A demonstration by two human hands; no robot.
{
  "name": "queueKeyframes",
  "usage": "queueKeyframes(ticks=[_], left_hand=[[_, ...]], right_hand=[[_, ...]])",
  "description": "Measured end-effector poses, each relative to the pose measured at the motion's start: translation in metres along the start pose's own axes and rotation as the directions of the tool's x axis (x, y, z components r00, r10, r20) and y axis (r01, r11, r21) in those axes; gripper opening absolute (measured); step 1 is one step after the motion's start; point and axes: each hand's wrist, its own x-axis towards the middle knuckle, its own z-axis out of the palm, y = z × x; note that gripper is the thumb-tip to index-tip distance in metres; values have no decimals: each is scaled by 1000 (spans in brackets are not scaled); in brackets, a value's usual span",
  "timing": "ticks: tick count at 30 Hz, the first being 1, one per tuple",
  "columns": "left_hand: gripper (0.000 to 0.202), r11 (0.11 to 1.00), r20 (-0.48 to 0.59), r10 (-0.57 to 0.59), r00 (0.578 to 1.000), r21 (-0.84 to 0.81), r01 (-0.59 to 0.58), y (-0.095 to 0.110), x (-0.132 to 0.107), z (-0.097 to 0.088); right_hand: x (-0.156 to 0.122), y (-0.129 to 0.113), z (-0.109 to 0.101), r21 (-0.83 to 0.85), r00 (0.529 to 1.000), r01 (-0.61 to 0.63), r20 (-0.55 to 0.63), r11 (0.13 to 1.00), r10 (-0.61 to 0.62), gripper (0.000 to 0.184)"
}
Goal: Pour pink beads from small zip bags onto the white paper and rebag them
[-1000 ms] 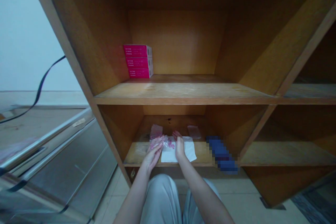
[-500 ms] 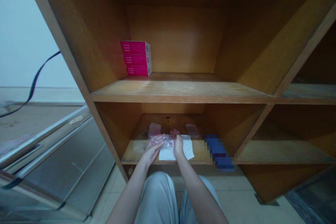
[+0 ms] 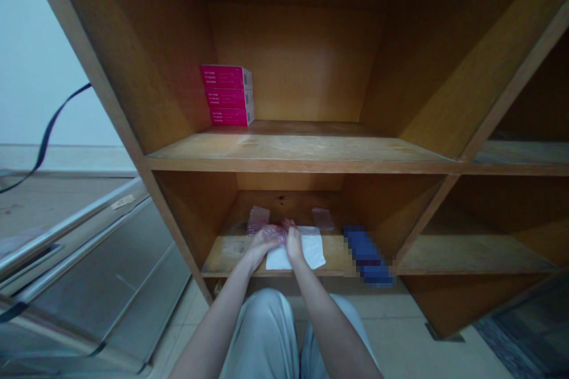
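My left hand is closed on a small clear plastic bag with pinkish bits or print on it. From the other side my right hand presses against the same bag, its fingers bent over it and partly hidden. Beneath both hands lies a white sheet, flat on the lower shelf. Behind my left hand is a pile of clear packets with pink marks. Another clear packet lies behind the sheet to the right.
Three pink boxes are stacked on the upper shelf. A blurred-out blue object sticks out over the lower shelf's front edge. A metal-framed glass panel stands at the left. My knees are just below the shelf.
My right hand has moved in to meet my left, and the bag now sits between them. The whole view has shifted slightly.
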Motion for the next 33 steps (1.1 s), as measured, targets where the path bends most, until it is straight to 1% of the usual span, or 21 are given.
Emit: queueKeyframes(ticks=[4, 8, 10, 13, 20, 25, 29, 31, 33], left_hand=[[41, 999, 26, 19, 999, 27, -20, 1, 0, 1], [46, 999, -10, 6, 1000, 40, -6, 1, 0, 2], [52, 999, -33, -4, 999, 54, 6, 1, 1, 3], [56, 997, -36, 5, 999, 79, -2, 3, 1, 5], [55, 990, -12, 1, 1000, 144, 1, 4, 6, 8], [63, 990, 25, 33, 999, 134, -36, -2, 11, 10], [72, 994, 97, 40, 994, 95, -49, -4, 10, 12], [72, 993, 119, 43, 992, 109, -56, -3, 9, 14], [70, 988, 116, 42, 992, 145, -59, -1, 9, 14]], right_hand=[[-1, -1, 0, -12, 1000, -2, 20, 1000, 3, 32], [0, -1, -1, 20, 999, -41, 10, 999, 41, 33], [1, -2, 0, 56, 996, -84, -5, 995, 84, 33], [0, -6, 0, 131, 989, -141, -23, 981, 145, 34], [-3, -13, -2, 254, 973, -224, -5, 941, 233, 36], [0, -9, -3, 250, 982, -183, -7, 951, 191, 34], [2, -7, -1, 223, 988, -138, -38, 965, 150, 34], [2, -7, -1, 211, 989, -130, -40, 969, 141, 35], [2, -7, -1, 199, 990, -124, -38, 972, 134, 36]])
